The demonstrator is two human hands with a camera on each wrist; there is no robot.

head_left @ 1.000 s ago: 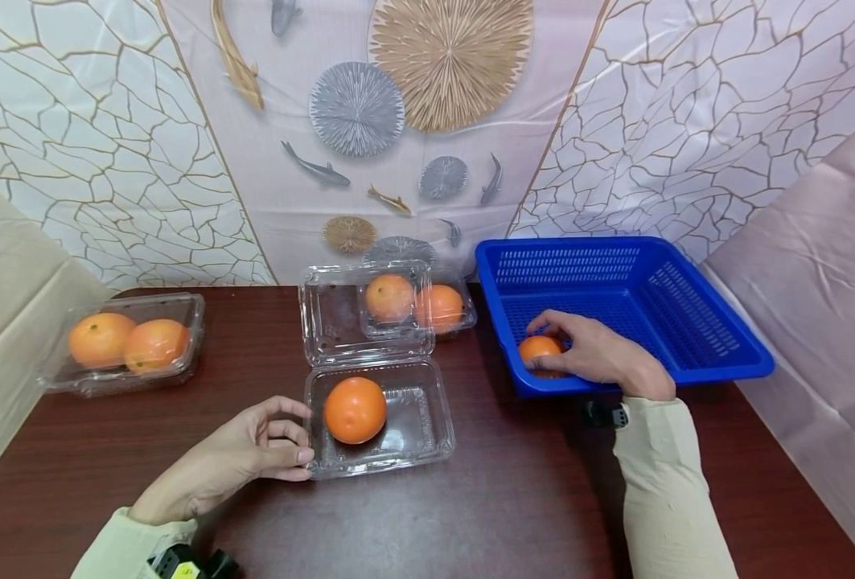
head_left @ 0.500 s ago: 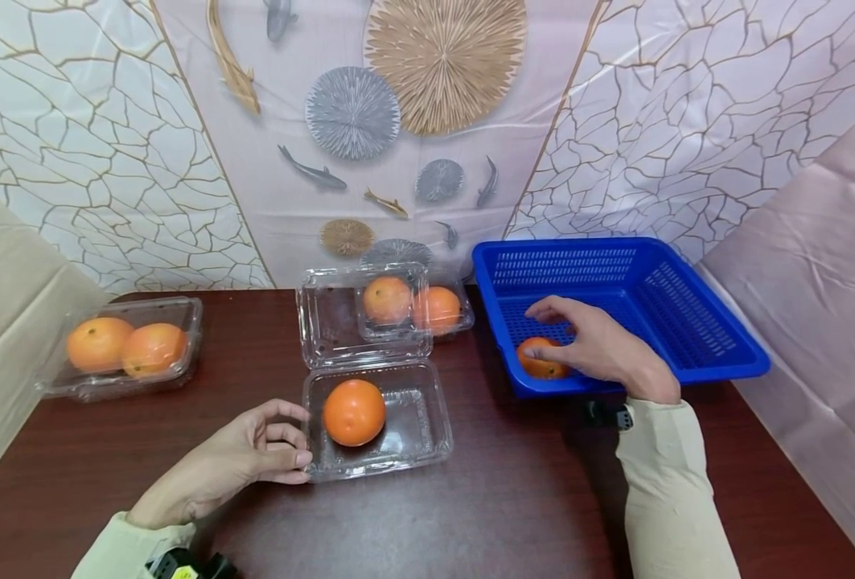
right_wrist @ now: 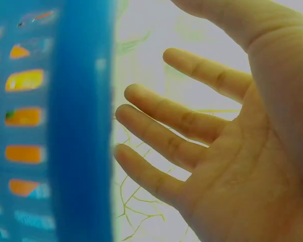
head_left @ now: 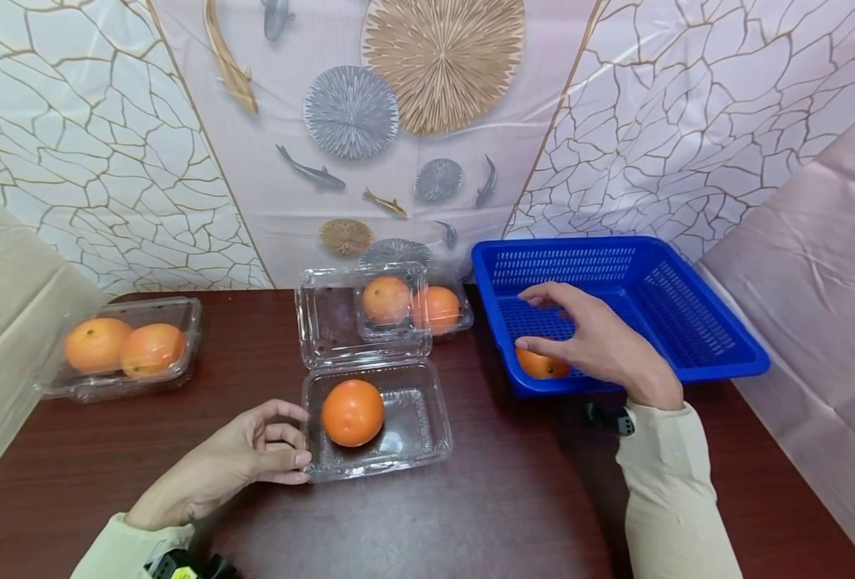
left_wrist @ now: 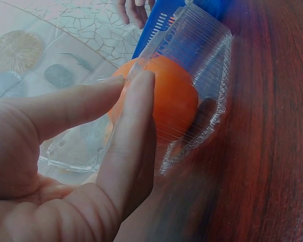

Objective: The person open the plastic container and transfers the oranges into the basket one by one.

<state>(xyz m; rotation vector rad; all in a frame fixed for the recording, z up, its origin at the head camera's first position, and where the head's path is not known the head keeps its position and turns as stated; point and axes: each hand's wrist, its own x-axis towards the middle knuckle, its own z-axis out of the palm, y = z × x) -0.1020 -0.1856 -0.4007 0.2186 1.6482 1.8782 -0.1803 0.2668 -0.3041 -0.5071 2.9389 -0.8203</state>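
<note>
My left hand pinches the left rim of a clear plastic clamshell container between thumb and fingers. The container's lid stands raised behind it, and one orange sits in its left half. Over the front left corner of a blue plastic basket, my right hand is held with fingers spread and nothing in its grasp. Below that hand lies an orange in the basket, partly hidden by the thumb. In the right wrist view, orange patches show through the basket's slots.
A clamshell with two oranges stands at the far left of the dark wooden table. Another packed clamshell stands behind the raised lid, near the basket. A patterned wall covering rises at the back.
My right hand has let go of the orange in the basket and risen, its fingers spreading. The orange stays in the basket corner. My left hand keeps its hold.
</note>
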